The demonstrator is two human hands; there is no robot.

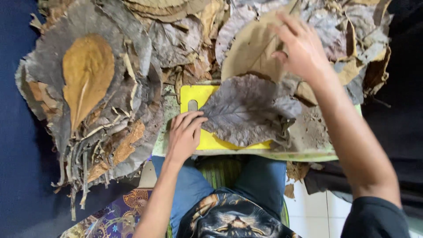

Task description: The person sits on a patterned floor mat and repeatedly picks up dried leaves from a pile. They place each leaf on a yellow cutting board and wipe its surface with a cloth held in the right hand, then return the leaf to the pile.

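Pressing left hand (pixel 185 134) on yellow board (pixel 200 94) — grey leaf (pixel 246 110) beside.

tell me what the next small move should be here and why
Probably draw the right hand back with the tan leaf it is reaching into on the pile. The left hand lies flat at the edge of the grey leaf on the yellow board, fingers spread, pinning it.
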